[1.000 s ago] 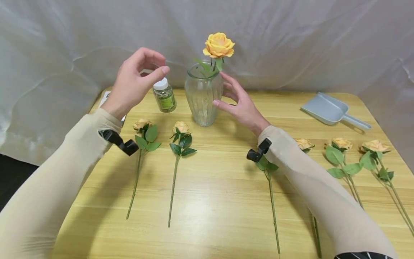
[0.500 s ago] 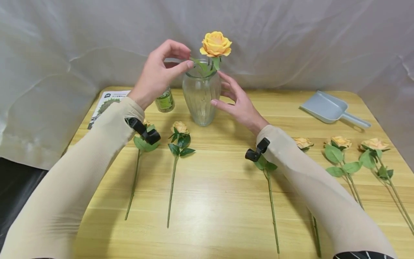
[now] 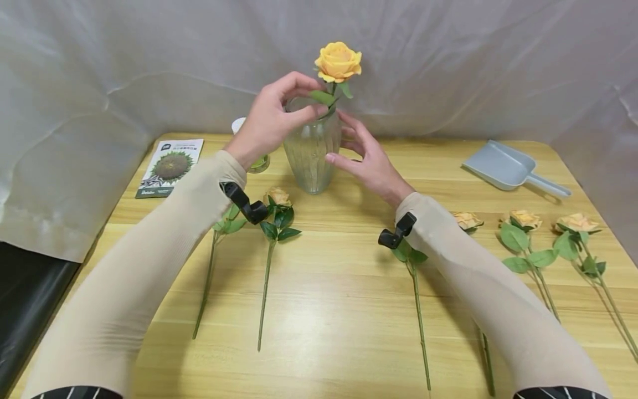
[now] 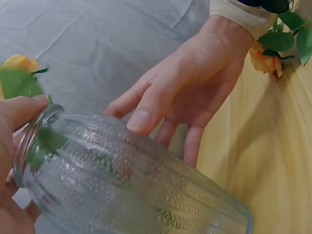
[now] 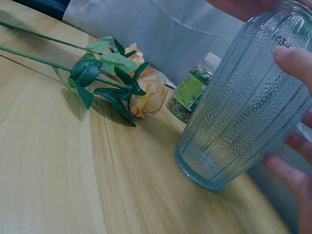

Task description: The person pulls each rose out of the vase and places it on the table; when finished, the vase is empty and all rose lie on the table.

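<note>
A ribbed clear glass vase [image 3: 313,158] stands upright at the back middle of the table. One yellow rose [image 3: 338,62] rises from its mouth, with green leaves at the rim. My left hand [image 3: 279,113] is at the mouth, thumb and fingers around the rose's stem and leaf; in the left wrist view its thumb lies by the leaf [image 4: 19,84], right at the rim. With the thumb in front and fingers behind, my right hand [image 3: 369,160] holds the vase's right side. The lower stem is hidden inside the textured glass.
Two roses lie to the left, the nearer-to-middle rose [image 3: 269,260] and another rose [image 3: 209,277]. Several more roses [image 3: 528,244] lie right. A jar [image 5: 190,92] stands behind my left wrist, a sunflower packet [image 3: 171,166] at back left, a grey dustpan [image 3: 503,166] at back right.
My left hand has moved right, past the jar, to the vase's mouth. The rose has turned and risen slightly, its leaf now between my left thumb and fingers. The right hand has stayed put.
</note>
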